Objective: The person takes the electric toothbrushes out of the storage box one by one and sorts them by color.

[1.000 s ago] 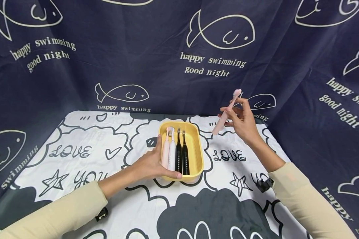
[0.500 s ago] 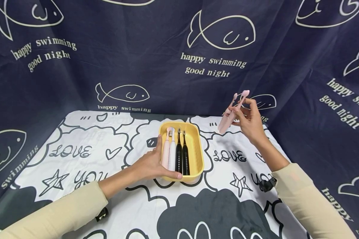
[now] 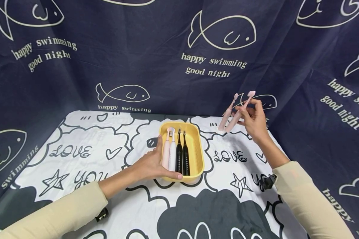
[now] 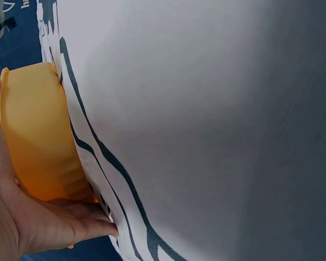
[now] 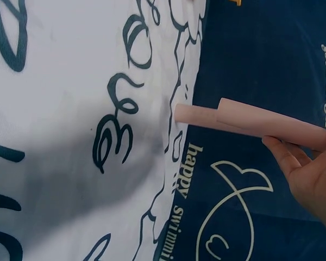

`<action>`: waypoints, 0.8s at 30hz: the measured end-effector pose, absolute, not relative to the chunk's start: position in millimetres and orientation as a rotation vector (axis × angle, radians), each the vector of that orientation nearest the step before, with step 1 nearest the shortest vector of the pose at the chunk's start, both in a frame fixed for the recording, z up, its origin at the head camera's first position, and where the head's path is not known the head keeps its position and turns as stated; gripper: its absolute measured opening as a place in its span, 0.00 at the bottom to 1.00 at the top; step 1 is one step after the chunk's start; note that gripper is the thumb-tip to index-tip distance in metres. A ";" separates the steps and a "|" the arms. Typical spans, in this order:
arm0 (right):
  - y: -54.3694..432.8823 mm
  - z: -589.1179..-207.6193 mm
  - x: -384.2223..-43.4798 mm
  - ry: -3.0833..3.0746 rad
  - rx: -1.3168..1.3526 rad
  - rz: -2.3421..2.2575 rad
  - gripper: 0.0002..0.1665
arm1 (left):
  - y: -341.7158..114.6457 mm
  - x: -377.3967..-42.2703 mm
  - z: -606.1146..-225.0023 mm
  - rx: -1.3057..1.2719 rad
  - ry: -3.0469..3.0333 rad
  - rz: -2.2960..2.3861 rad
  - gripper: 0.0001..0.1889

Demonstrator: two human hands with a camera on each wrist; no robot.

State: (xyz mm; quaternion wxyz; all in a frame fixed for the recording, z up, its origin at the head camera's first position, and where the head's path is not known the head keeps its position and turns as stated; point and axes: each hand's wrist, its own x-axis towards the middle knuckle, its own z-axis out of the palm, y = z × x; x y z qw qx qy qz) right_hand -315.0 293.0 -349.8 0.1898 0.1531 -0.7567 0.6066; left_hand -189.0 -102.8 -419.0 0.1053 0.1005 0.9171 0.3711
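My right hand (image 3: 253,121) holds two pink electric toothbrushes up at the right, brush heads upward. The nearer toothbrush (image 3: 234,120) is pinched between thumb and fingers; the other toothbrush (image 3: 225,119) stands to its left, its contact with the fingers partly hidden. In the right wrist view, the two pink handles (image 5: 271,122) overlap. My left hand (image 3: 152,162) grips the left front corner of a yellow basket (image 3: 197,149), thumb along the front rim. Inside lie, side by side, a pink toothbrush (image 3: 166,154), a white toothbrush (image 3: 172,156) and two black toothbrushes (image 3: 179,154).
The basket stands on a white and dark patterned cloth (image 3: 107,166) over the table. A navy curtain (image 3: 155,66) with fish drawings rises behind it and at both sides. The right part of the basket shows bare yellow floor beside the black toothbrushes.
My right hand has moved a little right. The two pink toothbrushes, overlapped as one at first, now show apart, fanned out. My left hand and the basket have stayed put.
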 end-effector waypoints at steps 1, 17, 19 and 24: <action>294.2 -350.6 -316.0 -2.123 0.424 1.712 0.23 | -102.8 -188.8 -418.8 0.296 2.702 1.094 0.98; 310.6 -369.1 -342.7 -2.216 0.217 1.588 0.24 | -103.2 -187.4 -418.4 0.286 2.691 1.110 0.98; 312.5 -372.2 -346.6 -2.223 0.198 1.579 0.23 | -103.0 -187.4 -418.6 0.283 2.693 1.105 0.98; 317.3 -378.5 -354.8 -2.248 0.171 1.563 0.24 | -102.8 -187.6 -419.1 0.287 2.698 1.113 0.99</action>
